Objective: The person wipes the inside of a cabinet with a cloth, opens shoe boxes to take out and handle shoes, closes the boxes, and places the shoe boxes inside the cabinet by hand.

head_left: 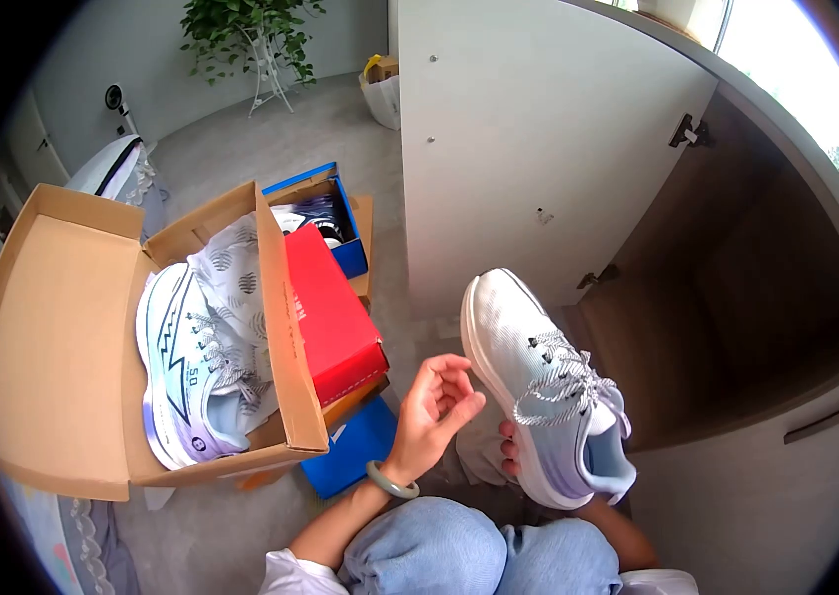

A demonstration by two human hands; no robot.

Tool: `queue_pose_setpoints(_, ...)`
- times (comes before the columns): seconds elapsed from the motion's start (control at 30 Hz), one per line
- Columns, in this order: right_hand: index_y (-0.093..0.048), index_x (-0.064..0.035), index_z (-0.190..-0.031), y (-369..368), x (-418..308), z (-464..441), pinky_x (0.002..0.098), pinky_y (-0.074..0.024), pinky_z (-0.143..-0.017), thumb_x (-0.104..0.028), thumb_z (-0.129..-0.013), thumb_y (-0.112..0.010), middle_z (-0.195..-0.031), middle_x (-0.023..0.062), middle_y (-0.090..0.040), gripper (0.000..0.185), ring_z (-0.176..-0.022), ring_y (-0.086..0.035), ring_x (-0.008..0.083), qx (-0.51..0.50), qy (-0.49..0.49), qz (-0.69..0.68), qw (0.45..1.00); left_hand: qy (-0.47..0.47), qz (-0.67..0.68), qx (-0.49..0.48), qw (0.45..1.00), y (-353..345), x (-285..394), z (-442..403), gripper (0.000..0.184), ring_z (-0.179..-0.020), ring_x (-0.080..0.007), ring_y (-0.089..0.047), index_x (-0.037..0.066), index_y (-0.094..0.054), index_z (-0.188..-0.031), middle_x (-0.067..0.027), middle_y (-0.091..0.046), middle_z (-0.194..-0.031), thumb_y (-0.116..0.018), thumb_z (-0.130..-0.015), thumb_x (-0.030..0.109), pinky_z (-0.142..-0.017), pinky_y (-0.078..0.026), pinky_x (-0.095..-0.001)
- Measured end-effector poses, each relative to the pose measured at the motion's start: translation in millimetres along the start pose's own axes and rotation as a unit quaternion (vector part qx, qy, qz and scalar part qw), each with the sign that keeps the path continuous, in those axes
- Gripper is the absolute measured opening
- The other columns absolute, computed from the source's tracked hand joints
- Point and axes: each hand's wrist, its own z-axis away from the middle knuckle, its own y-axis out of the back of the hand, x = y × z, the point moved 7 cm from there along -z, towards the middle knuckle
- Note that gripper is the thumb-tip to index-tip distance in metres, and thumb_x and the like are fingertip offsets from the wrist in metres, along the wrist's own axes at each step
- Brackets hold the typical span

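A white running shoe (503, 332) with a lilac heel and tied black-and-white laces is held up in front of me, toe pointing away. My right hand (510, 448) grips it from underneath; only some fingertips show at its left side, and the shoe hides the rest. Just left of the shoe is my left hand (436, 409), loosely curled, thumb apart from the fingers and nothing in it. A bangle (391, 482) circles that wrist. The matching shoe (181, 367) lies in an open cardboard box (62, 347) beside patterned wrapping paper (236, 268).
A red shoebox (335, 317) sits right of the cardboard box, with a blue box (350, 260) holding dark shoes behind it. Another blue piece (352, 446) lies below. To the right, a white cabinet door (538, 129) stands open before a brown cabinet interior (736, 278).
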Motion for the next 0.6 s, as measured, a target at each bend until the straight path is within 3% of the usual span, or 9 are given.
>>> queue_pose_setpoints(0.07, -0.043, -0.0032, -0.141, 17, -1, -1, 0.0430, -0.0479, -0.083, -0.052, -0.094, -0.054, -0.118, 0.0211, -0.054, 0.068, -0.100, -0.058, 0.0312, -0.037, -0.010, -0.027, 0.999, 0.031, -0.005, 0.014, 0.999, 9, -24, -5, 0.056, -0.112, -0.0115, -0.052, 0.005, -0.040, -0.134, -0.0080, -0.053, -0.122, -0.073, -0.091, 0.017, -0.095, -0.045, -0.0289)
queue_pose_setpoints(0.13, -0.030, -0.0046, -0.151, 25, 11, 0, 0.0465, -0.0480, -0.089, -0.051, -0.095, -0.052, -0.126, 0.0259, -0.048, 0.076, -0.103, -0.058, 0.0356, -0.116, -0.143, -0.136, 0.973, 0.155, 0.200, 0.009, 0.967, 8, -53, 0, 0.070, -0.127, -0.0213, -0.046, 0.004, -0.037, -0.143, -0.0096, -0.050, -0.136, -0.070, -0.091, 0.036, -0.111, -0.033, -0.0391)
queue_pose_setpoints(0.17, -0.025, 0.0021, -0.151, 6, 18, -1, 0.0576, -0.0506, -0.095, -0.047, -0.098, -0.049, -0.129, 0.0377, -0.044, 0.076, -0.113, -0.056, 0.0530, -0.161, -0.137, -0.287, 0.934, 0.181, 0.237, -0.037, 0.954, 6, -68, 4, 0.082, -0.135, -0.0244, -0.040, 0.006, -0.033, -0.148, -0.0094, -0.045, -0.145, -0.068, -0.088, 0.047, -0.116, -0.027, -0.0426)
queue_pose_setpoints(0.2, -0.021, 0.0016, -0.153, 4, 21, -4, 0.0576, -0.0499, -0.096, -0.049, -0.098, -0.050, -0.130, 0.0394, -0.043, 0.080, -0.117, -0.052, 0.0543, -0.199, -0.125, -0.314, 0.920, 0.181, 0.237, -0.036, 0.954, 10, -74, 7, 0.082, -0.135, -0.0244, -0.040, 0.006, -0.033, -0.148, -0.0094, -0.045, -0.145, -0.068, -0.088, 0.047, -0.116, -0.027, -0.0426)
queue_pose_setpoints(0.3, -0.027, 0.0007, -0.151, 19, 16, -3, 0.0535, -0.0480, -0.101, -0.049, -0.097, -0.050, -0.134, 0.0344, -0.045, 0.076, -0.124, -0.050, 0.0472, -0.203, -0.175, -0.247, 0.931, 0.169, 0.279, -0.025, 0.945, 14, -72, 9, 0.085, -0.133, -0.0248, -0.042, 0.007, -0.034, -0.148, -0.0088, -0.046, -0.144, -0.075, -0.080, 0.040, -0.115, -0.029, -0.0433)
queue_pose_setpoints(0.33, -0.033, -0.0007, -0.148, 81, 14, -15, 0.0512, -0.0458, -0.104, -0.050, -0.098, -0.049, -0.135, 0.0289, -0.047, 0.072, -0.127, -0.050, 0.0416, -0.034, -0.057, -0.050, 0.997, 0.172, 0.278, -0.028, 0.945, 10, -68, 9, 0.085, -0.133, -0.0248, -0.042, 0.007, -0.034, -0.148, -0.0088, -0.046, -0.144, -0.075, -0.080, 0.040, -0.115, -0.029, -0.0433)
queue_pose_setpoints(0.43, -0.049, -0.0070, -0.139, 56, -29, -12, 0.0452, -0.0367, -0.113, -0.052, -0.099, -0.046, -0.140, 0.0112, -0.053, 0.060, -0.131, -0.049, 0.0283, 0.132, 0.148, 0.279, 0.939, 0.020, 0.164, 0.048, 0.985, 19, -45, 2, 0.080, -0.124, -0.0201, -0.050, 0.002, -0.040, -0.142, -0.0074, -0.052, -0.133, -0.081, -0.076, 0.016, -0.107, -0.039, -0.0357)
queue_pose_setpoints(0.47, -0.051, -0.0081, -0.139, 61, -34, -14, 0.0456, -0.0341, -0.115, -0.052, -0.099, -0.046, -0.141, 0.0097, -0.054, 0.059, -0.132, -0.048, 0.0287, 0.113, 0.172, -0.039, 0.978, 0.023, 0.163, 0.041, 0.985, 18, -45, 1, 0.080, -0.124, -0.0201, -0.050, 0.002, -0.040, -0.142, -0.0074, -0.052, -0.133, -0.081, -0.076, 0.016, -0.107, -0.039, -0.0357)
queue_pose_setpoints(0.6, -0.049, -0.0115, -0.142, 55, -49, -4, 0.0457, -0.0351, -0.113, -0.053, -0.099, -0.044, -0.144, 0.0065, -0.052, 0.060, -0.133, -0.047, 0.0262, 0.099, 0.198, -0.018, 0.975, 0.012, 0.138, 0.060, 0.989, 18, -53, 0, 0.077, -0.125, -0.0193, -0.049, 0.003, -0.041, -0.141, -0.0070, -0.051, -0.133, -0.080, -0.075, 0.005, -0.109, -0.037, -0.0359)
